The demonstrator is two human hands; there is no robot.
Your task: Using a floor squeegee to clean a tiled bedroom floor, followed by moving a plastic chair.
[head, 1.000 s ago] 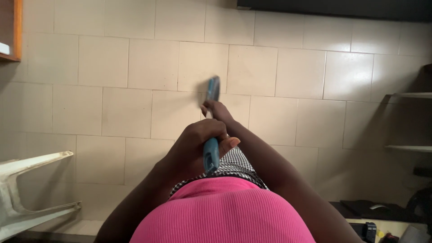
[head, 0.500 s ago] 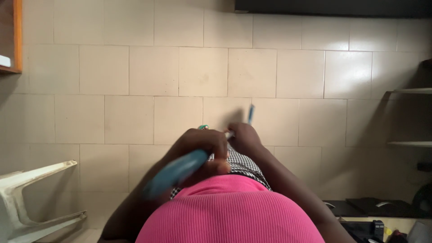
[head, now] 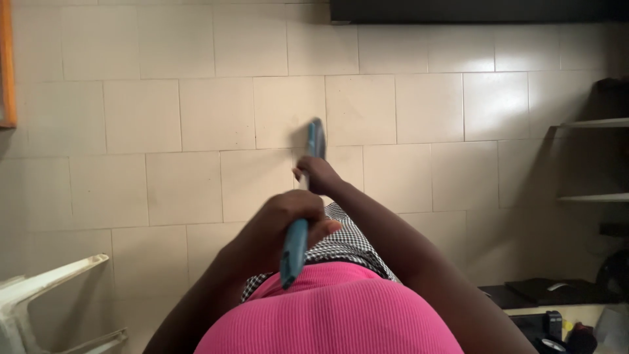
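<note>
I look straight down at a cream tiled floor (head: 164,118) over my pink ribbed top (head: 327,314) and a black-and-white checked cloth (head: 344,242). Both hands grip a long tool with a blue handle (head: 295,252). My left hand (head: 288,219) is closed around the upper part of the handle, near my body. My right hand (head: 318,174) holds the shaft further down. The blue head (head: 315,139) of the tool reaches the floor tiles just beyond my right hand and looks blurred.
A white plastic chair (head: 39,288) lies tipped at the lower left. Shelves (head: 590,157) stand at the right edge, with dark objects (head: 550,288) and small items on the floor below them. A dark strip (head: 472,10) runs along the top; an orange-edged frame (head: 6,65) is at far left.
Half a second ago the tool was drawn back, its handle tilted to my left. Now it points forward again, head out on the tiles, with my right hand extended.
</note>
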